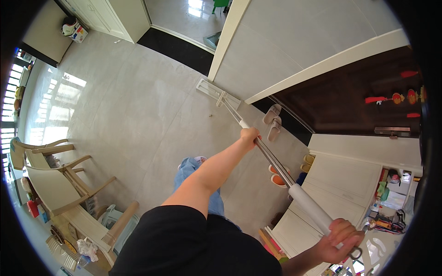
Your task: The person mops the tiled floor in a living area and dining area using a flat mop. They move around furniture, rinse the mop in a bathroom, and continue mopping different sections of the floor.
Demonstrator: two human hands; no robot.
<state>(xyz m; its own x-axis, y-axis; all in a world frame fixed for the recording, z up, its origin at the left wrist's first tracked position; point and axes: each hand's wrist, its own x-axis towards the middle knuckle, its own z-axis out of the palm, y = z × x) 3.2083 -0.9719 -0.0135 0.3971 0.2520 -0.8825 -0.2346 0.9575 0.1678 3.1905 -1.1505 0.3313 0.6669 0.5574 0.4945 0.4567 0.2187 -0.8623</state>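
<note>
A long-handled flat mop (274, 161) slants across the view, from the lower right up to the middle. Its wide white head (209, 89) lies on the tiled floor beside the foot of the grey wall. Partway up the pole, my left hand (250, 136) is wrapped round it, just below a white collar. At the upper end my right hand (340, 240) grips the thick white handle sleeve (309, 207), close to the hanging loop (355, 253). A tiny brown scrap (210, 116) lies on the floor near the mop head.
Beige slippers (273, 122) stand by the dark door (350, 99), with orange and white slippers (278, 176) under the pole. White cabinets (331, 184) line the right side. At the left is a wooden chair (73, 179) by a cluttered table. A dark threshold (175, 50) crosses the far doorway.
</note>
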